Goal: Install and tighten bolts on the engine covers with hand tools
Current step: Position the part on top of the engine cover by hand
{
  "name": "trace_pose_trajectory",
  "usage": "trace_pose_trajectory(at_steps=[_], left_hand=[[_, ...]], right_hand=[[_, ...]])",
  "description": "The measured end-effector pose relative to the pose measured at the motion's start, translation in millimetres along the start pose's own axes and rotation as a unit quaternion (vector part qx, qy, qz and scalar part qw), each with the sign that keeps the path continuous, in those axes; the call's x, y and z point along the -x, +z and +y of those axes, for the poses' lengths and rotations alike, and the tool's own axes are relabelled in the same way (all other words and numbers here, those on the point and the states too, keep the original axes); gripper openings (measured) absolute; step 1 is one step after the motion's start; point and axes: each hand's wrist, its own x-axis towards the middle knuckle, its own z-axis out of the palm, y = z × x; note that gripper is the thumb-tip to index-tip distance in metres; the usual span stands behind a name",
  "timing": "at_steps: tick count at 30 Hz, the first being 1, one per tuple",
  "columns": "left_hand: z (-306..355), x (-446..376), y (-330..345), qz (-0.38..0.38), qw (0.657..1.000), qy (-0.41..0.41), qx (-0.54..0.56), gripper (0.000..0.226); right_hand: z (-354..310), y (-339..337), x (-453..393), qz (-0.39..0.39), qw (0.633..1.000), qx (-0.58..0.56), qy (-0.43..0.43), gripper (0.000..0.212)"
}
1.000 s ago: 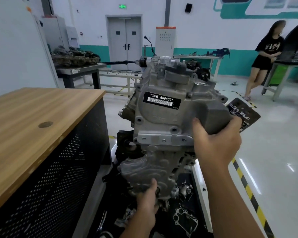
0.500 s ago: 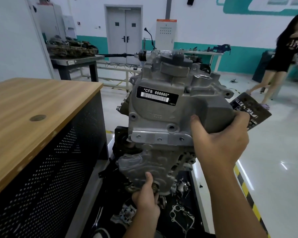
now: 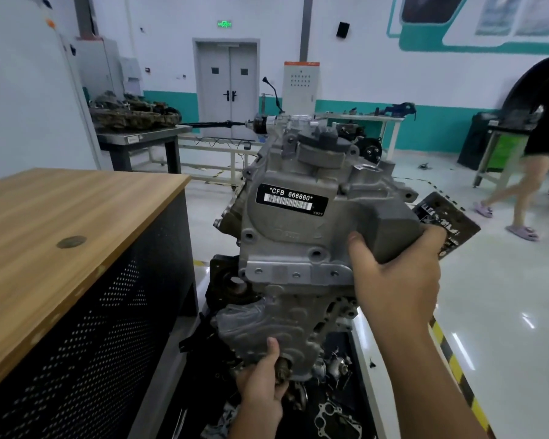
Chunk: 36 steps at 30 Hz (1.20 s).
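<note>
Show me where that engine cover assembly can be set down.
The wooden benchtop left of the engine cover assembly is bare apart from a round plug. The dark tray beneath is crowded with gaskets and loose parts.

A dark tray [image 3: 355,353] on the floor holds a gasket [image 3: 338,418] and small metal parts.

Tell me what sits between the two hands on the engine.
In the head view, the ribbed lower cover and bolted flange span between the left hand and right hand.
</note>
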Motion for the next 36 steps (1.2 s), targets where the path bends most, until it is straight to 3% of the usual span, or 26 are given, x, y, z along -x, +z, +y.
trace_pose_trajectory(at_steps=[3,6,10,12,14,17,19,21,23,25,27,29,31,34,36], left_hand=[[-1.9,-1.6,2.4,0.011,1.000,-0.008,-0.011,0.048],[-2.7,-2.7,5.9,0.051,0.998,0.002,-0.035,0.063],[8.6,-1.3,3.4,0.123,0.978,0.151,-0.080,0.100],[13.8,5.8,-3.8,0.129,0.957,0.218,-0.142,0.108],[20.3,16.8,-8.6,0.127,0.927,0.311,-0.169,0.105],[51.5,52.6,-7.3,0.085,0.874,0.473,-0.071,0.088],[92.7,89.2,-0.7,0.025,0.791,0.609,-0.054,0.088],[143.4,126.9,14.5,-0.032,0.698,0.703,-0.134,0.097],[192.9,157.4,40.0,-0.063,0.647,0.710,-0.273,0.112],[232.0,180.9,65.7,-0.129,0.624,0.655,-0.408,0.120],[251.2,187.5,78.6,-0.231,0.612,0.595,-0.467,0.099],[252.1,181.4,80.3,-0.290,0.616,0.569,-0.461,0.063],[247.0,174.9,78.4,-0.305,0.626,0.572,-0.433,0.045],[241.4,183.4,74.6,-0.321,0.648,0.553,-0.414,0.049],[240.7,189.9,73.9,-0.320,0.660,0.543,-0.408,0.053]], right_hand=[[-3.9,-9.0,-0.3,-0.035,0.998,0.042,-0.009,0.057],[-9.0,-27.6,-8.8,-0.076,0.983,0.159,-0.053,0.057],[-29.6,-38.8,-43.9,-0.045,0.956,0.211,-0.198,0.067],[-41.4,-34.4,-66.7,-0.124,0.946,0.204,-0.220,0.076],[-50.8,-29.1,-90.0,-0.232,0.938,0.167,-0.198,0.080],[-58.4,-25.0,-123.0,-0.359,0.911,0.110,-0.169,0.078],[-61.9,-24.5,-135.5,-0.424,0.882,0.104,-0.179,0.079],[-61.7,-22.9,-142.7,-0.452,0.869,0.098,-0.175,0.076],[-61.0,-19.9,-147.4,-0.466,0.865,0.091,-0.163,0.066],[-58.9,-18.2,-150.6,-0.467,0.866,0.086,-0.157,0.066],[-56.1,-16.9,-151.5,-0.456,0.873,0.086,-0.151,0.066],[-53.6,-16.2,-149.0,-0.440,0.880,0.090,-0.156,0.065],[-52.7,-16.5,-144.4,-0.421,0.885,0.106,-0.167,0.071],[-57.1,-17.4,-135.2,-0.390,0.895,0.126,-0.179,0.088],[-62.3,-18.3,-130.3,-0.387,0.896,0.127,-0.179,0.083]])
